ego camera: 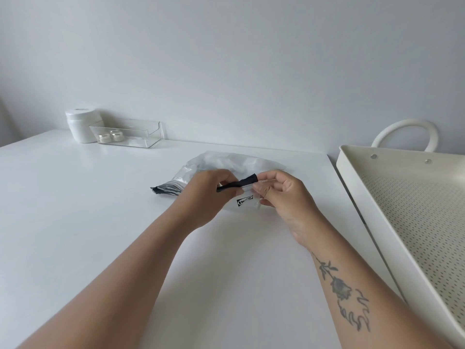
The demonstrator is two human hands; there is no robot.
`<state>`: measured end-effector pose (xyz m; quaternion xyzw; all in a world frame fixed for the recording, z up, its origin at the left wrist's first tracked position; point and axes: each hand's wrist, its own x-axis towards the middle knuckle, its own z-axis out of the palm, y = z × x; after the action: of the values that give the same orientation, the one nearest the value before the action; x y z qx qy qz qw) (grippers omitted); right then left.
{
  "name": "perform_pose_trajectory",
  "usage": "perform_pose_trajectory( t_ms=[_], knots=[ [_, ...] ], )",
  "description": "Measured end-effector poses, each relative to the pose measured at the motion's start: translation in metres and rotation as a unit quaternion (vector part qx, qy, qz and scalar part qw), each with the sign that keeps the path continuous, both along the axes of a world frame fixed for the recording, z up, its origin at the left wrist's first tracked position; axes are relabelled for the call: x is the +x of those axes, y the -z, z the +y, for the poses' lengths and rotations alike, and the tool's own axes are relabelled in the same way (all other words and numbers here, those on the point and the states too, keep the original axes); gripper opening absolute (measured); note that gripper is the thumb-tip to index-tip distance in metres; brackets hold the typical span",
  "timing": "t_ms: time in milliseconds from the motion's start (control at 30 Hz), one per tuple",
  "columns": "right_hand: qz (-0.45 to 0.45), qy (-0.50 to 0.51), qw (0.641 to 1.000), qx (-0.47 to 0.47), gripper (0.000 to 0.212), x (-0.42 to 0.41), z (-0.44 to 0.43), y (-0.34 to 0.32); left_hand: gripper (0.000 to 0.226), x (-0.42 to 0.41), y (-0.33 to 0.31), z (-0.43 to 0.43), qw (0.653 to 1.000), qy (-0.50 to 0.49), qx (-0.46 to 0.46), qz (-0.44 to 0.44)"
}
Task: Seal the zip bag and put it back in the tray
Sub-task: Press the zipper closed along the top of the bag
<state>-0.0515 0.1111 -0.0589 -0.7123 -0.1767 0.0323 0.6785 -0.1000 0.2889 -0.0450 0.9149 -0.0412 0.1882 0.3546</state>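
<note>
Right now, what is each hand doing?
Left hand: closed, pinching the zip bag's black zip strip.
Right hand: closed, pinching the same strip's end.

A clear zip bag (221,165) lies on the white surface (100,210), its black zip strip (237,185) pinched between both hands. The left hand (208,195) closes its grip on the strip's middle; the right hand (284,195) pinches the end just beside it. Right of the bag sits a cream perforated tray (377,210) — apart from it. Far left of the bag, by the wall, stand a white jar (81,125) and a clear bin (130,133) — touching.
</note>
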Motion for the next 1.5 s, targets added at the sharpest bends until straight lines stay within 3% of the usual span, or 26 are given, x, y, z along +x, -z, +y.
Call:
perform_pose_trajectory(
  t_ms=[233, 433, 667, 767, 867, 1133, 1367, 1500],
  knots=[
    [-0.010, 0.000, 0.999, -0.046, 0.009, -0.002, 0.004, -0.001, 0.017, 0.002, 0.000, 0.000, 0.999, -0.019, -0.018, 0.018],
    [-0.023, 0.025, 0.998, -0.057, 0.010, -0.002, 0.004, -0.002, 0.003, -0.001, -0.003, 0.003, 0.999, -0.013, -0.036, 0.014],
    [-0.038, 0.021, 0.996, -0.075, 0.006, -0.002, 0.002, -0.001, 0.007, -0.002, -0.003, 0.004, 0.999, -0.036, 0.005, 0.018],
    [-0.074, 0.000, 0.993, -0.095, 0.014, -0.002, 0.005, 0.000, 0.009, 0.000, -0.002, -0.001, 0.999, -0.038, 0.018, 0.007],
    [-0.091, 0.016, 0.989, -0.111, 0.006, 0.000, 0.005, 0.001, 0.008, 0.001, -0.001, -0.001, 0.999, -0.024, 0.021, 0.012],
    [0.000, 0.014, 1.000, 0.011, 0.010, 0.001, -0.004, -0.001, 0.004, -0.001, -0.001, 0.008, 1.000, -0.013, 0.003, 0.012],
    [0.017, 0.032, 0.999, 0.019, 0.012, 0.001, -0.003, 0.000, 0.008, -0.002, -0.004, 0.008, 0.999, -0.006, -0.034, 0.042],
    [0.026, -0.008, 1.000, 0.013, 0.006, 0.004, -0.008, 0.001, 0.004, -0.004, -0.003, 0.009, 0.998, 0.011, -0.022, 0.064]
  ],
)
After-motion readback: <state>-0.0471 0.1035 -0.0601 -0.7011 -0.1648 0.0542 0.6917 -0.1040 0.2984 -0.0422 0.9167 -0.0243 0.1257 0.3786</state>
